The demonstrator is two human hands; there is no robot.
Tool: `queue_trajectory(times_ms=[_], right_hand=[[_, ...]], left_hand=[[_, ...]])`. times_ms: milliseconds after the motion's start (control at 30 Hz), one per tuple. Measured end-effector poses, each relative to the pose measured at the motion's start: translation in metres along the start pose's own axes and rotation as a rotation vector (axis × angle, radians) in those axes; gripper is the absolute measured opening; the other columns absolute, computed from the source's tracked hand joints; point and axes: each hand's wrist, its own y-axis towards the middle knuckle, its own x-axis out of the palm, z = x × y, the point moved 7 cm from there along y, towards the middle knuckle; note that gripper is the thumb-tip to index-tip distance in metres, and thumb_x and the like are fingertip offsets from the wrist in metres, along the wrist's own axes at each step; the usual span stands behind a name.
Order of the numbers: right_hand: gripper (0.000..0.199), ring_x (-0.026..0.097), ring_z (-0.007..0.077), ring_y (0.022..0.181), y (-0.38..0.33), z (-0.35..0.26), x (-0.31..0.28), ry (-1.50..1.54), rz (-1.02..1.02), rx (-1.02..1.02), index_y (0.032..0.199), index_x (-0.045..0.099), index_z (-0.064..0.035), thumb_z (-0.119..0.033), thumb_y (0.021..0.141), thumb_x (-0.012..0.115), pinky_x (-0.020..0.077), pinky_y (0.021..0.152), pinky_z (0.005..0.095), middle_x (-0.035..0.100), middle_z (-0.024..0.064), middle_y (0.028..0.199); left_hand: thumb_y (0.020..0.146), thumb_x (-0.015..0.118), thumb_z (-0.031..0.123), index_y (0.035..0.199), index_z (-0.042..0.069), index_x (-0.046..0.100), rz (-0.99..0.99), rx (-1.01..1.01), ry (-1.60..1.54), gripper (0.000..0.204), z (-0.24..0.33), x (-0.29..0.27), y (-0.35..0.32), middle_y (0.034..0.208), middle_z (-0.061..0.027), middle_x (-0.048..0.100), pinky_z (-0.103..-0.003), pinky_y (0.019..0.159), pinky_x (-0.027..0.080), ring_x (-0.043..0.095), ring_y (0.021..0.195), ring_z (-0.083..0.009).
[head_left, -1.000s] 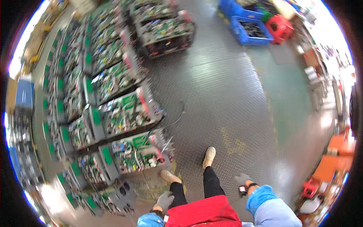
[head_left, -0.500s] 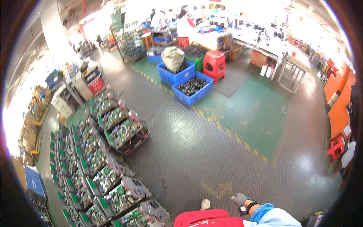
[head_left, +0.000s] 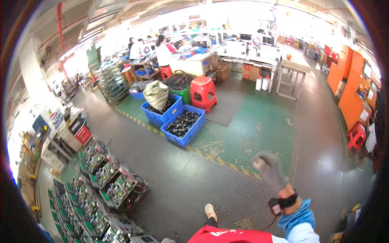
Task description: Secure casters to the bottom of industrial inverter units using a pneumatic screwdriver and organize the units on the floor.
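My right hand (head_left: 272, 170), in a grey glove, is raised in front of me at the lower right, over the floor. Motion smears its fingers, and nothing held shows in it. A black strap with a small device (head_left: 279, 204) and a cable sits on that wrist, above a blue cuff. Only a sliver of my left hand (head_left: 168, 240), also grey-gloved, shows at the lower edge, its fingers hidden. Nearest to it stand black trays (head_left: 121, 227) packed with green circuit boards and loose parts, reaching along the lower left.
Blue crates (head_left: 184, 139) of black parts, one bearing a pale sack (head_left: 156, 95), stand ahead beside a red stool (head_left: 204, 95). A metal-legged table (head_left: 293, 67) is at the far right. Orange panels (head_left: 348, 95) line the right side. People (head_left: 163, 54) work at benches behind.
My right hand has risen and swung forward from near my body. The view has tilted up and turned right, so the crates appear lower and further left.
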Motion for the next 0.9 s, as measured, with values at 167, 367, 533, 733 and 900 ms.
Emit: queue_trajectory(times_ms=[167, 367, 533, 733, 900], right_hand=[[0.037, 0.062, 0.0213, 0.063, 0.126, -0.225, -0.043, -0.051, 0.051, -0.587, 0.077, 0.068, -0.0028, -0.039, 0.082, 0.071, 0.0479, 0.057, 0.0321, 0.064, 0.0087, 0.073], [0.017, 0.058, 0.0140, 0.056, 0.191, -0.246, -0.053, -0.233, 0.039, -0.543, 0.065, 0.064, -0.0164, -0.026, 0.079, 0.069, 0.0464, 0.062, 0.0299, 0.059, -0.0018, 0.067], [0.016, 0.060, 0.0150, 0.064, 0.231, -0.170, -0.081, -0.263, -0.177, -0.653, 0.078, 0.066, -0.0213, -0.031, 0.091, 0.063, 0.0447, 0.072, 0.0294, 0.061, -0.0023, 0.078], [0.015, 0.057, 0.0201, 0.065, 0.305, -0.066, -0.098, 0.098, -0.115, -0.893, 0.092, 0.065, -0.0062, -0.007, 0.079, 0.059, 0.0489, 0.060, 0.0361, 0.061, 0.0091, 0.076], [0.019, 0.058, 0.0178, 0.074, 0.483, 0.195, -0.026, -0.041, 0.117, 0.026, 0.088, 0.063, 0.0012, -0.014, 0.093, 0.052, 0.0479, 0.068, 0.0333, 0.065, 0.0046, 0.084]], left_hand=[[0.073, 0.069, 0.017, 0.089, 0.008, 0.071, 0.227, 0.449, 0.460, 0.018, 0.092, -0.196, 0.109, 0.089, -0.0167, 0.071, -0.046, 0.074, 0.055, 0.068, 0.080, -0.0354], [0.076, 0.060, 0.016, 0.078, 0.002, 0.068, 0.151, -0.023, -0.693, 0.016, 0.197, -0.378, 0.204, 0.070, -0.0130, 0.066, -0.037, 0.063, 0.053, 0.067, 0.066, -0.0245], [0.081, 0.058, 0.020, 0.090, 0.002, 0.068, 0.143, 0.065, -0.586, 0.022, 0.298, -0.436, 0.265, 0.073, -0.0109, 0.067, -0.034, 0.062, 0.053, 0.067, 0.066, -0.0199], [0.079, 0.061, 0.022, 0.102, 0.006, 0.072, -0.030, -0.163, -0.406, 0.029, 0.298, -0.417, 0.326, 0.081, -0.0117, 0.071, -0.036, 0.069, 0.055, 0.070, 0.071, -0.0219], [0.078, 0.060, 0.018, 0.095, 0.003, 0.070, 0.106, -0.339, -0.743, 0.025, 0.276, -0.413, 0.338, 0.077, -0.0133, 0.069, -0.038, 0.062, 0.053, 0.068, 0.068, -0.0242]])
